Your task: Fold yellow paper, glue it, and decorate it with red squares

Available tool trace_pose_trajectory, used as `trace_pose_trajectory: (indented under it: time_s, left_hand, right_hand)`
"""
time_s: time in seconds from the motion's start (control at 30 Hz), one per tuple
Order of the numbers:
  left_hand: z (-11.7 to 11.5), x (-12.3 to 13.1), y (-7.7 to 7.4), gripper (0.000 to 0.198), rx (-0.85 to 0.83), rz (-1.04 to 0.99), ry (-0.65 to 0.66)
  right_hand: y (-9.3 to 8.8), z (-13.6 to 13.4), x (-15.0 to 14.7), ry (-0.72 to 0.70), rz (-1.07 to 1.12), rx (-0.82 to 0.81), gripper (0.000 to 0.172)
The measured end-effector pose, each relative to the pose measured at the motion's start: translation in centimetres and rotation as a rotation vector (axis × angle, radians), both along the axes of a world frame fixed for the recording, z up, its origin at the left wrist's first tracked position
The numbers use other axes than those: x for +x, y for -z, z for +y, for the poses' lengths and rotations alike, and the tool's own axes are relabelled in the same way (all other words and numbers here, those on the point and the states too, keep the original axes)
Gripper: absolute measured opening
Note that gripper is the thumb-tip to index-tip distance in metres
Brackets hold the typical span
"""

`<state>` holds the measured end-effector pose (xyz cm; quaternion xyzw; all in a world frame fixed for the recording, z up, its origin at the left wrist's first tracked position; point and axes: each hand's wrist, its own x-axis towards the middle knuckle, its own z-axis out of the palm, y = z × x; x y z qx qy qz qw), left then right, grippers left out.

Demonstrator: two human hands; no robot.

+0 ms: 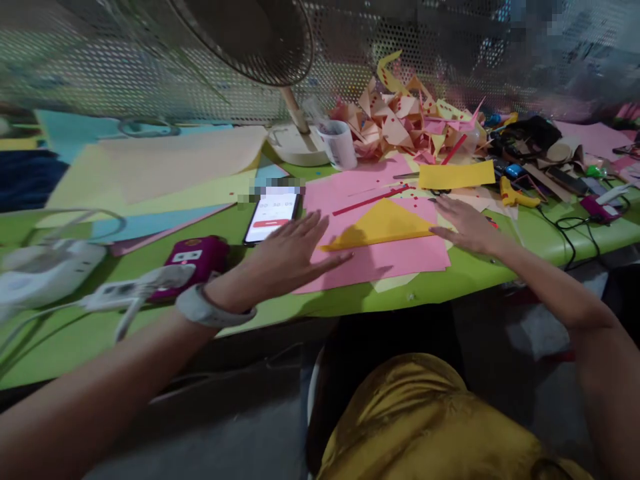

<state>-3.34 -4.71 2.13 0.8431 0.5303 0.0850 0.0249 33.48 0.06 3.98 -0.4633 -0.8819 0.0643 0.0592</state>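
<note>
A folded yellow paper triangle [385, 223] lies on pink paper sheets [345, 273], its long folded edge toward me. At its left corner is my left hand [285, 257], palm down with the fingers stretched out and holding nothing. My right hand [467, 227] is flat at the opposite corner, fingers spread, the thumb by the paper's tip. Whether either hand presses on the paper I cannot tell. Just behind the triangle lies a red paper strip [370, 200] among small red scraps. A yellow paper strip [457, 175] is beyond my right hand.
A lit phone [273, 213] lies beside my left hand. Power strips [193, 260] and cables crowd the left. Behind stand a fan [300, 143], a white cup [340, 143] and a heap of folded paper pieces [395, 123]. A yellow glue gun [517, 193] lies at right.
</note>
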Motion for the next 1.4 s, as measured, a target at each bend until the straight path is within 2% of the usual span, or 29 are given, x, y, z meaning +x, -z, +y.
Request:
trace_pose_trajectory:
  time_s: [0.07,0.13,0.17,0.23,0.3,0.4,0.47,0.6,0.73,0.93,1.07,1.4]
  left_hand:
    - [1.2,2.7,-2.8,0.065,-0.028,-0.058,-0.047]
    - [2.5,5.7,-4.5,0.051,-0.202,-0.105,-0.055]
    - [3.1,6.9,-4.9,0.045,-0.302,-0.134,-0.025]
    - [4.4,8.8,-4.6,0.034,-0.520,-0.190,0.029]
    - [5.4,9.7,-3.6,0.029,-0.705,-0.227,0.004]
    - [6.2,9.7,-2.1,0.025,-0.842,-0.284,-0.073]
    - [6.4,9.4,-1.6,0.023,-0.850,-0.292,-0.097]
    - [6.5,9.1,-1.7,0.019,-0.802,-0.257,-0.095]
    - [6.6,9.1,-1.8,0.022,-0.847,-0.262,-0.087]
    - [6.9,9.0,-1.1,0.034,-0.911,-0.263,-0.075]
    - [7.5,8.7,-0.7,0.034,-0.996,-0.329,-0.110]
    - [8.4,8.5,0.4,0.044,-1.032,-0.340,-0.170]
  right_hand:
    - [-1.9,0.3,-2.1,0.041,0.049,0.012,0.050]
    - [-2.9,0.8,-4.4,0.020,0.037,-0.192,0.032]
    - [-3.0,1.2,-5.5,0.002,0.033,-0.328,0.028]
    - [-2.5,2.1,-7.1,0.019,0.037,-0.553,0.025]
    - [-1.6,3.1,-7.9,0.087,0.051,-0.712,0.028]
    - [-0.5,4.2,-8.2,0.154,0.060,-0.846,0.031]
    - [-0.5,4.5,-8.1,0.143,0.049,-0.842,0.032]
    - [-1.7,4.3,-8.0,0.073,0.024,-0.720,0.032]
    - [-2.2,4.0,-8.2,0.093,0.015,-0.788,0.030]
    - [-1.0,4.6,-8.4,0.102,0.010,-0.860,0.037]
    - [-0.2,5.3,-8.3,0.137,0.021,-0.924,0.040]
    - [0.2,5.6,-8.6,0.142,0.025,-0.935,0.045]
